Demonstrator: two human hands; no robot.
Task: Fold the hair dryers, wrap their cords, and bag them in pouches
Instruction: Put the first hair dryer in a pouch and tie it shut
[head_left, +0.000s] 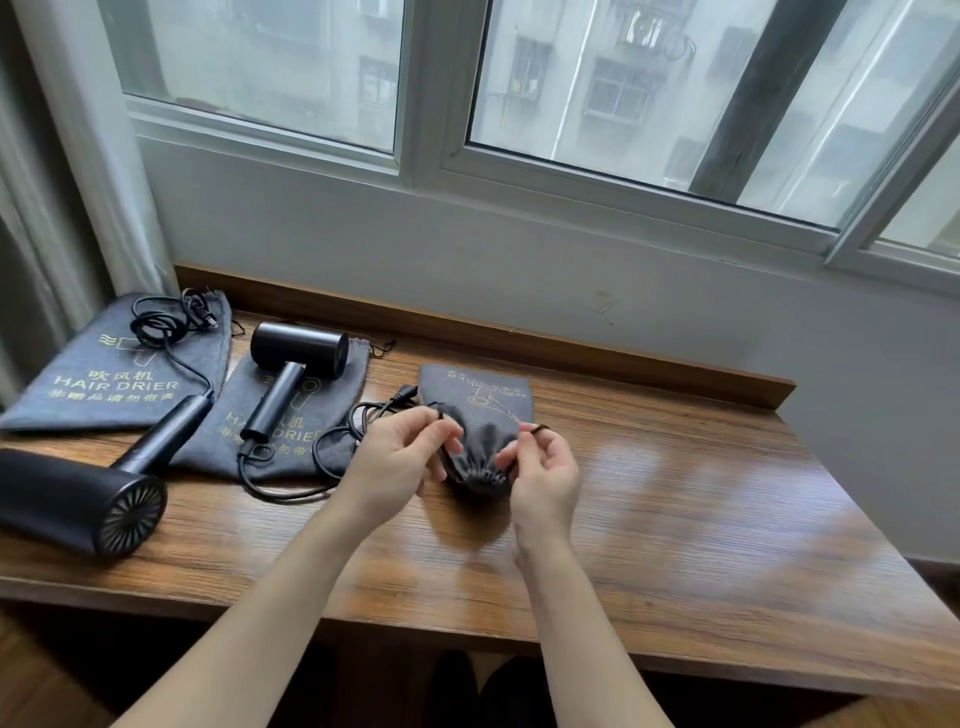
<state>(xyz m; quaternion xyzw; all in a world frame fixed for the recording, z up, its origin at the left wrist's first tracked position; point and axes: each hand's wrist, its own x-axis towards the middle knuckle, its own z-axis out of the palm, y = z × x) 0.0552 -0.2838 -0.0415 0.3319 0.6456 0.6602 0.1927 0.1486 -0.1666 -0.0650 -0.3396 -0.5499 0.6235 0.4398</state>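
A filled grey pouch (480, 415) lies in the middle of the wooden table (675, 509), its mouth gathered tight toward me. My left hand (400, 457) pinches the drawstring on the pouch's left side. My right hand (545, 473) pinches the drawstring loop on the right. A black hair dryer (291, 364) lies unfolded on a second flat grey pouch (332, 415), its cord (291, 483) loose in front. A larger black hair dryer (88, 499) lies at the left edge, with its cord (161, 322) coiled on a third pouch (88, 384) printed "HAIR DRIER".
A raised wooden lip (519, 338) runs along the back of the table under a white wall and a window (597, 104). A curtain (47, 208) hangs at the far left. Bare table surface spreads out to the right of my hands.
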